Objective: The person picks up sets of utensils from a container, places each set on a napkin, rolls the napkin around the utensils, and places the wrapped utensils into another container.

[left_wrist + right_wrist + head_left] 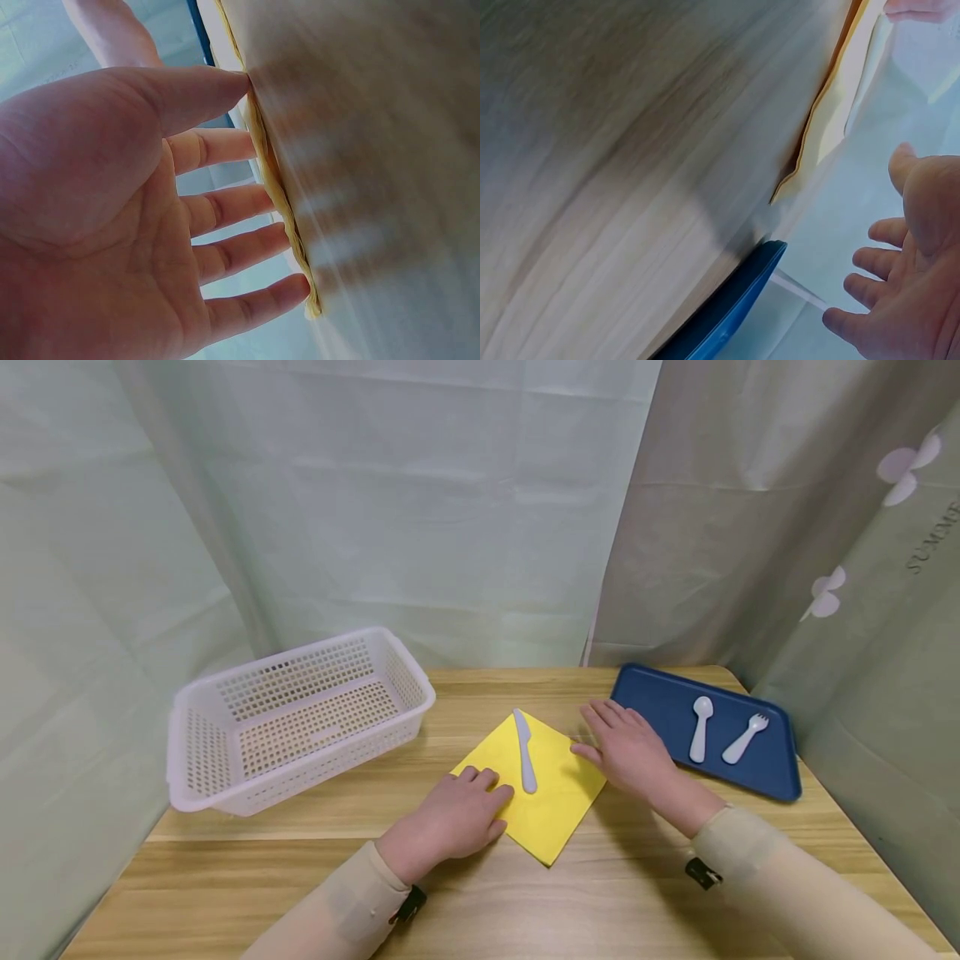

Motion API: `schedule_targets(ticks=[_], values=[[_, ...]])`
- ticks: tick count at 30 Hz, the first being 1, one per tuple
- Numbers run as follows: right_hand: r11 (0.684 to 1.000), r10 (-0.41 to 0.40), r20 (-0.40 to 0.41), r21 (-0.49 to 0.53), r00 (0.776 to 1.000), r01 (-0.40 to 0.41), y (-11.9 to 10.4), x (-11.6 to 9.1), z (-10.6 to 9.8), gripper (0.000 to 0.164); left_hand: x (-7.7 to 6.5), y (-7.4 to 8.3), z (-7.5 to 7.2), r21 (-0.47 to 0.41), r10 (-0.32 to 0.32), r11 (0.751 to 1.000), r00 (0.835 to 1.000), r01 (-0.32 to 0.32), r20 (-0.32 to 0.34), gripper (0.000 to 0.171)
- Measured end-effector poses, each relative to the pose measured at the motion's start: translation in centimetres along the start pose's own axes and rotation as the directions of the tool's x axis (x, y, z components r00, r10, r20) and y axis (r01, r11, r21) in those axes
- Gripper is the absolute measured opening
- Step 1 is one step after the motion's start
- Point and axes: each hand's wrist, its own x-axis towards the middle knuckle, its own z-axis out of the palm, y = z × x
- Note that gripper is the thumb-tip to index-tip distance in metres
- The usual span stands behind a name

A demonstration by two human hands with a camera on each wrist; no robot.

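Sleeves, pale beige, reached in from the near side, each with a small black device at the cuff. The yellow napkin lay flat on the wood-grain tabletop between the two hands, turned cornerwise, one corner toward the wearer. Left hand was at its near-left edge; right hand was by its right corner. The light grey knife lay on the napkin, handle near the middle, tip by the far corner, between the hands and untouched by either.

Left hand pose: palm down, forearm angled in from lower left, fingers spread and only slightly bent. Left wrist view showed its fingertips and thumb tip touching the napkin's edge, gripping nothing. Right hand pose: palm down, forearm angled in from lower right, fingers extended, thumb out toward the napkin's right corner. Right wrist view showed it raised, apart from napkin and tabletop, holding nothing.

Farther right, just beyond the right hand, a dark blue tray held a white spoon and a white fork, side by side. Farther left stood a white perforated basket, well apart from the tray. Behind everything hung a greyish curtain, flower print and lettering on its right part.
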Motion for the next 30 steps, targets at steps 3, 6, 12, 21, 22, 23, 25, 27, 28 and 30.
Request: schedule_targets(ticks=[3,6,12,21,22,23,25,27,28,30], values=[[1.0,0.025,0.013,-0.009,1.0,-0.024,0.3,0.0,-0.1,0.071,0.0,0.0,0.0,0.0,0.001,1.0,1.0,-0.001,-0.004,0.036],[0.999,0.048,0.023,-0.014,0.999,-0.047,0.6,-0.1,-0.2,0.072,0.0,0.0,0.1,0.004,0.002,1.0,1.0,-0.002,-0.006,0.036],[0.997,0.071,0.018,-0.017,0.997,-0.07,1.3,-0.2,-0.3,0.072,0.0,0.0,0.1,0.01,0.004,1.0,1.0,-0.004,-0.008,0.037],[0.996,0.087,-0.007,0.0,0.996,-0.087,2.3,-0.5,-0.1,0.075,0.0,0.0,0.0,0.009,-0.001,1.0,1.0,0.001,-0.001,0.037],[0.996,0.09,-0.009,0.002,0.996,-0.09,2.3,-0.5,0.0,0.075,0.0,0.0,0.0,0.008,-0.002,1.0,1.0,0.002,0.0,0.037],[0.996,0.094,-0.009,0.004,0.995,-0.094,2.4,-0.5,0.0,0.075,0.0,0.0,0.0,0.009,-0.002,1.0,1.0,0.002,0.002,0.037],[0.994,0.107,-0.006,0.006,0.994,-0.107,2.5,-0.5,0.1,0.076,0.0,0.0,0.0,0.01,-0.002,1.0,1.0,0.002,0.003,0.037],[0.993,0.119,-0.004,0.001,0.993,-0.119,2.7,-0.5,0.1,0.077,0.0,0.0,0.0,0.011,-0.002,1.0,1.0,0.002,0.005,0.037],[0.992,0.125,-0.003,0.0,0.992,-0.125,2.8,-0.5,0.1,0.078,0.0,0.0,0.0,0.012,-0.001,1.0,1.0,0.001,0.005,0.037],[0.991,0.133,-0.006,-0.001,0.991,-0.133,2.9,-0.5,0.0,0.078,-0.1,0.0,0.0,0.011,-0.001,1.0,1.0,0.001,0.006,0.037]])
